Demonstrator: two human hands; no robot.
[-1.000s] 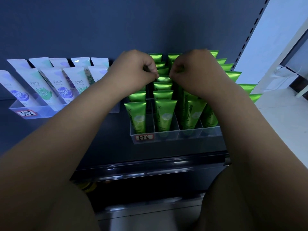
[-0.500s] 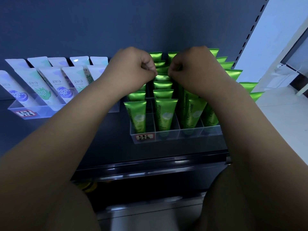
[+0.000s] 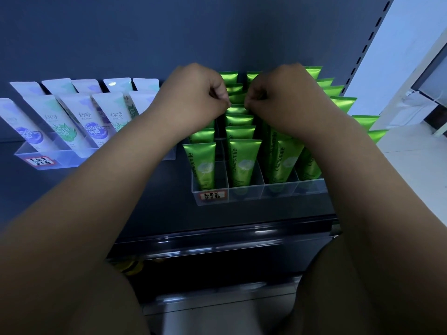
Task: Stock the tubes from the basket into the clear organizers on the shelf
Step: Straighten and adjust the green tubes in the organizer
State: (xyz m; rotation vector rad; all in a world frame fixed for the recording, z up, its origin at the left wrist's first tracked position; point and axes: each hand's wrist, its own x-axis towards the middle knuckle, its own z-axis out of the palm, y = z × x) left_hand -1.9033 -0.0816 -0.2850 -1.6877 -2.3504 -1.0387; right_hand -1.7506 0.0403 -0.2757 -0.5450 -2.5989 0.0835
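A green tube (image 3: 238,109) was held by both hands in a clear organizer (image 3: 278,191) on a shelf (image 3: 145,201).
Its top corners were pinched by curled fingers of the left hand (image 3: 196,93) and right hand (image 3: 285,93), in the second column from the left. It would best be pushed down level, label forward. "Chamomile" was printed on the front tubes (image 3: 244,163); the red-edged sticker (image 3: 211,195) was unreadable.
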